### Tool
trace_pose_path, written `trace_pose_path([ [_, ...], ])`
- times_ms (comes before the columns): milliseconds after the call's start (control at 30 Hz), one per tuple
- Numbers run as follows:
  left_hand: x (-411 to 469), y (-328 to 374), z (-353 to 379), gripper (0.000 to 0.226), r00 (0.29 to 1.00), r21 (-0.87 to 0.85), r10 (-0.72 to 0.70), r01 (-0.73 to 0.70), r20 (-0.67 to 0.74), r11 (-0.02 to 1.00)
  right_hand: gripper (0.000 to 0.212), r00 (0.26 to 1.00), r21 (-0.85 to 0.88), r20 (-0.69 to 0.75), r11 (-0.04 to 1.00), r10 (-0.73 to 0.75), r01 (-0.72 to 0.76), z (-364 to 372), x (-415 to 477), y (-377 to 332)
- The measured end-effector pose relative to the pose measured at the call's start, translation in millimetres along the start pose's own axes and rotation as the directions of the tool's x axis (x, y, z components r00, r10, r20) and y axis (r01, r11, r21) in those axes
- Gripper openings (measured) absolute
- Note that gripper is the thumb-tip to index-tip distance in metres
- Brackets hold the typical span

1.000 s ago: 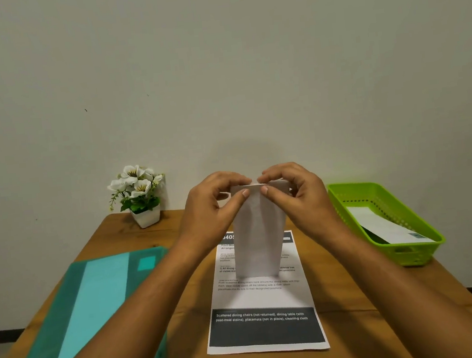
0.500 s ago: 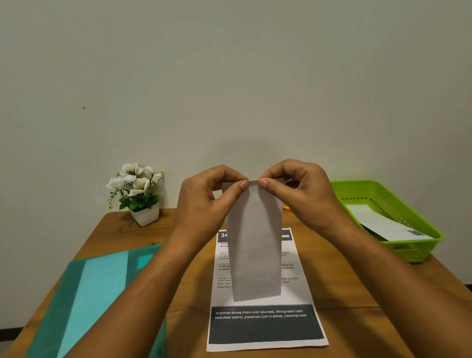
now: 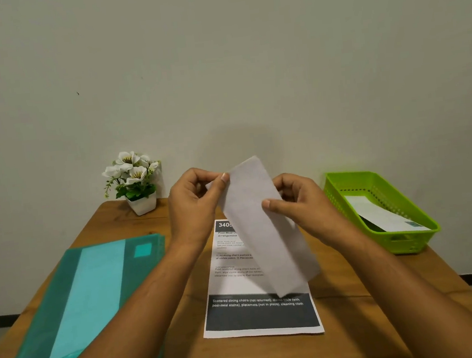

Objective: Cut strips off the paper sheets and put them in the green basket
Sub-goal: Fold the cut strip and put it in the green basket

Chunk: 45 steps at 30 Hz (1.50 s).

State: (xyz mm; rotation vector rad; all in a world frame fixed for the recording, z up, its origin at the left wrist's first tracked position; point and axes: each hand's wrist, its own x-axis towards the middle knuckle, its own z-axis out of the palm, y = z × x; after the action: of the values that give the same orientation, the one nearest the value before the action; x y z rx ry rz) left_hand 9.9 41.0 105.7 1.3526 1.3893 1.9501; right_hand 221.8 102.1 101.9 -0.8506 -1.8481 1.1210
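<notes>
A white paper strip point(image 3: 263, 228) hangs tilted in the air over the table's middle, its lower end swung to the right. My left hand point(image 3: 193, 203) pinches its top left corner. My right hand point(image 3: 298, 201) pinches its right edge about a third of the way down, thumb in front. Under the strip lies a printed paper sheet point(image 3: 260, 313) with a dark band near its front. The green basket point(image 3: 376, 193) stands at the table's right edge with a white strip point(image 3: 378, 216) inside.
A teal plastic folder point(image 3: 86, 290) covers the left front of the wooden table point(image 3: 346, 327). A small white pot of white flowers point(image 3: 135, 183) stands at the back left against the wall. No scissors are visible.
The strip hung straight down from both hands at its top edge. Now my right hand has slid down its right side and the strip is tilted, bottom end to the right.
</notes>
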Motion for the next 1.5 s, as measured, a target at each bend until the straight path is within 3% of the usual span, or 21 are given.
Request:
trace_pose_path([
  [167,-29,-36,-13,0.026,0.996,0.159,-0.078,0.071,0.040,0.985,0.013,0.998,-0.101,0.003,0.993,0.070,-0.069,-1,2,20],
  [333,-68,-76,-26,0.046,0.938,0.419,-0.303,0.211,0.167,0.883,0.014,0.988,-0.333,0.088,0.938,0.131,-0.095,5,0,46],
  [400,-80,-91,-31,0.049,0.928,0.543,-0.303,0.145,0.215,0.827,0.016,0.981,-0.404,0.108,0.909,0.161,-0.105,10,-2,61],
  [500,-96,-100,-36,0.024,0.927,0.705,-0.230,-0.050,0.297,0.707,0.023,0.958,-0.519,0.151,0.845,0.243,-0.132,16,-5,75],
  [633,-107,-103,-38,0.054,0.891,0.792,-0.237,-0.191,0.389,0.580,0.031,0.934,-0.615,0.200,0.780,0.295,-0.115,24,-8,85],
  [867,-101,-112,-42,0.060,0.877,0.882,-0.280,-0.268,0.390,0.388,0.040,0.914,-0.717,0.224,0.692,0.339,-0.081,42,4,99],
  [1000,-103,-110,-40,0.060,0.879,0.884,-0.299,-0.236,0.371,0.403,0.043,0.905,-0.762,0.266,0.647,0.331,-0.012,50,10,100],
  [1133,-105,-110,-45,0.043,0.874,0.865,-0.286,-0.244,0.392,0.439,0.040,0.902,-0.814,0.292,0.578,0.320,0.058,54,13,101],
  [1300,-105,-112,-45,0.038,0.880,0.858,-0.270,-0.240,0.390,0.455,0.031,0.930,-0.840,0.332,0.498,0.158,0.215,69,6,92],
  [1400,-105,-113,-45,0.036,0.885,0.854,-0.245,-0.256,0.395,0.453,0.042,0.892,-0.803,0.445,0.477,0.082,0.357,87,-1,95],
  [1500,-107,-110,-47,0.026,0.900,0.822,-0.163,-0.281,0.405,0.495,0.053,0.891,-0.799,0.447,0.482,0.076,0.359,92,-2,99],
])
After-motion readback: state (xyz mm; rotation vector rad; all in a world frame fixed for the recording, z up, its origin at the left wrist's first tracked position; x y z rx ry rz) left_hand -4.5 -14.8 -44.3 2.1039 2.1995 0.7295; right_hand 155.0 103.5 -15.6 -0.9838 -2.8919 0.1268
